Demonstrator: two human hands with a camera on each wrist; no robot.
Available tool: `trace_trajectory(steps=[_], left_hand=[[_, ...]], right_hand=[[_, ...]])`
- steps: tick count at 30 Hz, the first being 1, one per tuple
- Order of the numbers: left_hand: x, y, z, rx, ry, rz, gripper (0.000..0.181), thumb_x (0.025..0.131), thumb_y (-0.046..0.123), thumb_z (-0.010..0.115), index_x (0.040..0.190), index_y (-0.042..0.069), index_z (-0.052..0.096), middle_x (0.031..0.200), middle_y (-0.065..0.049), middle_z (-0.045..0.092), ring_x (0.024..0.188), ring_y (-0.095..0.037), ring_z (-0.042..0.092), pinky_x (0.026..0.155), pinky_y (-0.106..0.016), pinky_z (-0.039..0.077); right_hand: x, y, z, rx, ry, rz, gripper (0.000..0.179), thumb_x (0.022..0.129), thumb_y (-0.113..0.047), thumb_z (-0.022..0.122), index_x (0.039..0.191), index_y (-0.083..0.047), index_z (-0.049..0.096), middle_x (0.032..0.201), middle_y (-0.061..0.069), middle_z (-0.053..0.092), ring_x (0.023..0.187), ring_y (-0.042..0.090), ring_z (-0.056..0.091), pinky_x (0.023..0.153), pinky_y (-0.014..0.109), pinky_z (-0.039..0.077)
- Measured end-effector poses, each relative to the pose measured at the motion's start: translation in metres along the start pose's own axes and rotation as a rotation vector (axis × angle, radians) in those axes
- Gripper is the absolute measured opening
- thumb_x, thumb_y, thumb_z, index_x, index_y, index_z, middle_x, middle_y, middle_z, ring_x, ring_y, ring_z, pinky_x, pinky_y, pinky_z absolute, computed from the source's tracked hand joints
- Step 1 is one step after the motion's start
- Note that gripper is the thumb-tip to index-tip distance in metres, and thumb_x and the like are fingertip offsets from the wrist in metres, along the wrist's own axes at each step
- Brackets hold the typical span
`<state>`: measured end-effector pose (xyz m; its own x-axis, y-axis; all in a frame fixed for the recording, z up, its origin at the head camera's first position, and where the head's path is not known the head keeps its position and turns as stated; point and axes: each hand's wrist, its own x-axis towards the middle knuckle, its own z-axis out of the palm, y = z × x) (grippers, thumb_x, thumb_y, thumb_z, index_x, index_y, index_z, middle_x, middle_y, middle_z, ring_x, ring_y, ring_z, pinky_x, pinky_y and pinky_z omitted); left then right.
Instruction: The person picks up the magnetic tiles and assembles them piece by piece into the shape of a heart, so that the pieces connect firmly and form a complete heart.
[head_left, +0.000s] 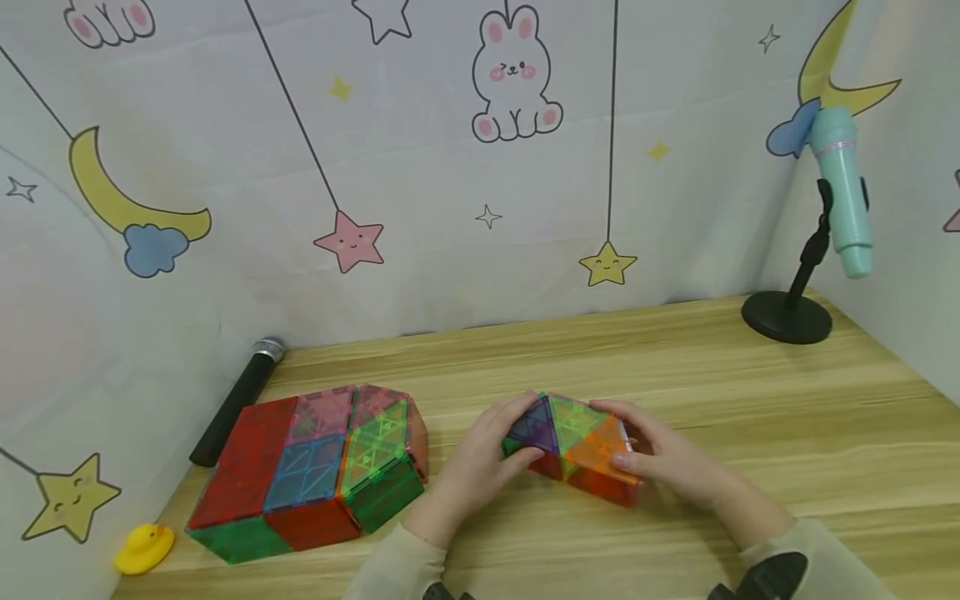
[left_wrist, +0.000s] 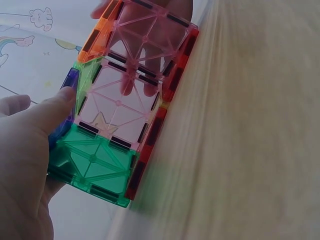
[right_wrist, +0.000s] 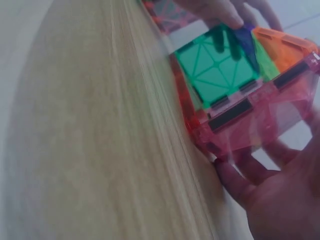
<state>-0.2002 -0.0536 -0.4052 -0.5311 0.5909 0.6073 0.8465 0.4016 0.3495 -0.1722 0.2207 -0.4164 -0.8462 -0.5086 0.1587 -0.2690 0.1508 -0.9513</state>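
Observation:
A small block of translucent magnetic tiles (head_left: pixel 573 425) sits on the table between the two hands. Purple, green and orange triangles form its upper face, and a red wall faces me. My left hand (head_left: pixel 480 454) grips its left end, thumb by the purple triangle (left_wrist: pixel 71 95) in the left wrist view. From the other end my right hand (head_left: pixel 663 454) holds it, the thumb against the orange tile. A green square tile (left_wrist: pixel 92 160) closes the left end. In the right wrist view the fingers curl under a pink tile (right_wrist: pixel 265 117) at the right end.
A larger magnetic tile block (head_left: pixel 307 471) in red, blue, pink and green stands left of the left hand. Behind it lies a black microphone (head_left: pixel 240 400). A yellow rubber duck (head_left: pixel 145 548) sits at the left edge. At the back right, a mint microphone (head_left: pixel 843 192) rests on a black stand (head_left: pixel 787 317).

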Motion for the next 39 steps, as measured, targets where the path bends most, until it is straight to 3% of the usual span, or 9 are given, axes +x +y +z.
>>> trace_trajectory(steps=[5, 9, 16, 21, 24, 26, 32, 37, 39], left_hand=[[-0.002, 0.000, -0.001, 0.000, 0.018, -0.020, 0.068, 0.079, 0.012, 0.075, 0.138, 0.009, 0.041, 0.131, -0.010, 0.051, 0.119, -0.024, 0.049, 0.097, -0.036, 0.041], [-0.002, 0.000, -0.001, 0.005, 0.033, -0.035, 0.067, 0.079, 0.012, 0.075, 0.137, 0.008, 0.042, 0.129, -0.011, 0.052, 0.117, -0.024, 0.050, 0.096, -0.036, 0.042], [-0.003, -0.001, -0.001, 0.029, 0.045, -0.094, 0.060, 0.082, 0.011, 0.072, 0.136, 0.007, 0.045, 0.128, -0.010, 0.054, 0.116, -0.025, 0.050, 0.096, -0.038, 0.042], [-0.002, -0.002, -0.003, 0.048, 0.055, -0.106, 0.057, 0.082, 0.012, 0.072, 0.134, 0.006, 0.047, 0.129, -0.010, 0.053, 0.117, -0.027, 0.049, 0.098, -0.041, 0.039], [-0.001, -0.001, -0.009, 0.079, 0.063, -0.056, 0.057, 0.080, 0.013, 0.074, 0.131, 0.004, 0.050, 0.130, -0.013, 0.052, 0.119, -0.029, 0.047, 0.099, -0.047, 0.036], [0.000, 0.003, -0.016, 0.094, 0.034, -0.063, 0.059, 0.080, 0.016, 0.075, 0.132, 0.004, 0.050, 0.132, -0.014, 0.050, 0.121, -0.030, 0.045, 0.099, -0.050, 0.033], [-0.007, 0.015, -0.051, 0.094, -0.153, -0.222, 0.062, 0.085, 0.029, 0.070, 0.138, 0.009, 0.044, 0.138, -0.009, 0.045, 0.127, -0.029, 0.040, 0.102, -0.054, 0.029], [-0.027, 0.013, -0.101, 0.179, -0.170, -0.268, 0.059, 0.084, 0.031, 0.070, 0.134, 0.007, 0.049, 0.123, -0.005, 0.058, 0.115, -0.028, 0.050, 0.096, -0.055, 0.034], [-0.041, 0.007, -0.126, 0.224, -0.160, -0.323, 0.058, 0.084, 0.031, 0.071, 0.132, 0.006, 0.051, 0.121, -0.006, 0.059, 0.112, -0.029, 0.051, 0.094, -0.057, 0.035]], right_hand=[[0.002, 0.001, 0.002, 0.010, -0.022, -0.033, 0.056, 0.095, -0.009, 0.052, 0.145, -0.008, 0.029, 0.133, 0.026, 0.040, 0.113, 0.021, 0.052, 0.087, 0.028, 0.046], [0.003, 0.000, 0.003, -0.052, 0.010, -0.014, 0.051, 0.097, -0.012, 0.048, 0.145, -0.010, 0.031, 0.138, 0.023, 0.037, 0.117, 0.026, 0.047, 0.091, 0.029, 0.043], [0.002, -0.003, 0.004, -0.085, 0.074, 0.117, 0.046, 0.101, -0.026, 0.041, 0.146, -0.018, 0.035, 0.149, 0.016, 0.028, 0.132, 0.040, 0.028, 0.102, 0.061, 0.022], [0.002, -0.001, 0.004, -0.134, 0.044, 0.106, 0.048, 0.099, -0.023, 0.046, 0.146, -0.019, 0.034, 0.144, 0.018, 0.035, 0.123, 0.036, 0.041, 0.098, 0.055, 0.031], [0.002, 0.000, 0.004, -0.161, 0.013, 0.098, 0.053, 0.097, -0.022, 0.050, 0.146, -0.017, 0.032, 0.138, 0.019, 0.041, 0.117, 0.033, 0.048, 0.094, 0.045, 0.038], [0.003, 0.000, 0.005, -0.148, -0.010, 0.099, 0.058, 0.096, -0.021, 0.054, 0.147, -0.013, 0.028, 0.136, 0.021, 0.044, 0.114, 0.032, 0.051, 0.092, 0.037, 0.042], [0.007, -0.001, 0.011, -0.109, -0.053, 0.100, 0.072, 0.092, -0.021, 0.061, 0.149, -0.008, 0.020, 0.134, 0.025, 0.043, 0.102, 0.030, 0.056, 0.083, 0.026, 0.045], [0.009, 0.000, 0.014, -0.126, -0.073, 0.083, 0.071, 0.093, -0.021, 0.060, 0.150, -0.009, 0.020, 0.123, 0.021, 0.052, 0.099, 0.029, 0.057, 0.082, 0.026, 0.045], [0.009, 0.000, 0.015, -0.122, -0.084, 0.077, 0.070, 0.093, -0.020, 0.059, 0.150, -0.010, 0.019, 0.122, 0.020, 0.053, 0.100, 0.029, 0.057, 0.084, 0.026, 0.045]])
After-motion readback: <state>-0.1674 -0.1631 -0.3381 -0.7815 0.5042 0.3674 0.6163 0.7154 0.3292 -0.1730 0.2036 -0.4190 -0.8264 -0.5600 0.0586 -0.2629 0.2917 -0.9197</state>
